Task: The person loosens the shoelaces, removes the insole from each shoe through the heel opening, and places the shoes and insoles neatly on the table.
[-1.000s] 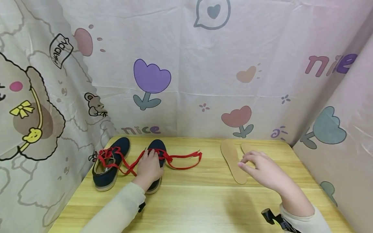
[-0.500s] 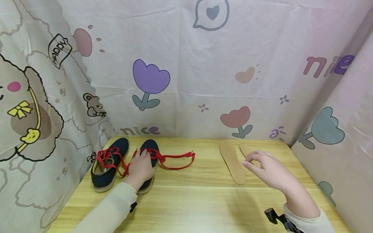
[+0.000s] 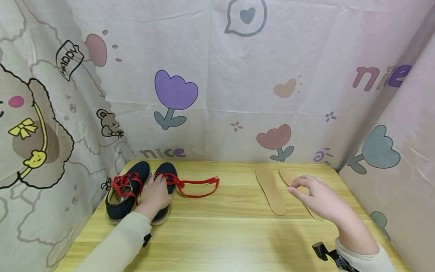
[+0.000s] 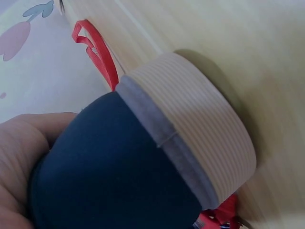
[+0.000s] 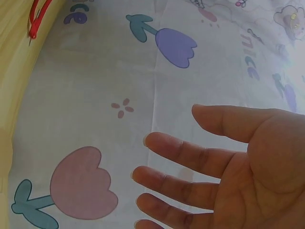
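Observation:
My left hand [image 3: 155, 193] grips a navy canvas shoe [image 3: 166, 169] with red laces [image 3: 198, 182] from above, and its fingers cover part of the shoe's opening. In the left wrist view the heel of this shoe [image 4: 114, 157] fills the middle, with a ribbed pale sole. A matching shoe [image 3: 120, 208], also red-laced, stands just to its left. Over on the right, my right hand [image 3: 317, 198] hovers with relaxed, spread fingers and holds nothing. Beneath it lies a tan insole [image 3: 288, 175], partly hidden by the hand. Another insole [image 3: 270, 189] lies to its left.
A wooden table [image 3: 217, 238] carries everything. Patterned cloth [image 3: 231, 75] hangs behind it and along both sides. One lace loop stretches out across the table from the held shoe towards the insoles.
The left hand has slid the held shoe leftward, closer to the other shoe, and its laces trailed along. My right hand has drifted slightly right, uncovering more of the insole beneath.

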The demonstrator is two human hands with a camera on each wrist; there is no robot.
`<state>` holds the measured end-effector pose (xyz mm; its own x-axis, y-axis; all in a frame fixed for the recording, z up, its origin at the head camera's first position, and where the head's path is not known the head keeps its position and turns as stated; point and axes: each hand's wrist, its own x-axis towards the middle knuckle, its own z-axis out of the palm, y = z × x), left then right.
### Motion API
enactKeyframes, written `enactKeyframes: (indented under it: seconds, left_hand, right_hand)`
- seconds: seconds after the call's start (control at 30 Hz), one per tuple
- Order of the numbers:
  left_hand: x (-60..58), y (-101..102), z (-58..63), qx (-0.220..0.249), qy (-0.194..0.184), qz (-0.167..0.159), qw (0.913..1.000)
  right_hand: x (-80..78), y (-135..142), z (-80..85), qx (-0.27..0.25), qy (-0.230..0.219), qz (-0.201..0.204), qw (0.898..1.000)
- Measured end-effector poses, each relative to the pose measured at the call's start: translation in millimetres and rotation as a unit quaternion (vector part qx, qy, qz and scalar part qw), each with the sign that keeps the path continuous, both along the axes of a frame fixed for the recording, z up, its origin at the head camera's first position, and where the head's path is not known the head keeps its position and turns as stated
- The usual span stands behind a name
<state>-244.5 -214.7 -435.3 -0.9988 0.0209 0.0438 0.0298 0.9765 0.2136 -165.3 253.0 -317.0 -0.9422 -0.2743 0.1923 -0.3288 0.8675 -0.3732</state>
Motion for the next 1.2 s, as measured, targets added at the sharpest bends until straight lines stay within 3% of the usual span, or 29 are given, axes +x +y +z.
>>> enactKeyframes:
  seconds: [0.67, 1.2]
  left_hand:
    - [-5.4, -18.2, -1.5, 0.001, -0.003, 0.001, 1.0]
    - [-5.8, -21.8, -1.6, 0.008, 0.009, -0.025, 0.9996]
  right_hand:
    - [-7.0, 20.3, -4.2, -0.005, -0.01, -0.025, 1.0]
    - [-16.9, 44.2, -19.3, -0.025, -0.039, -0.038, 0.998]
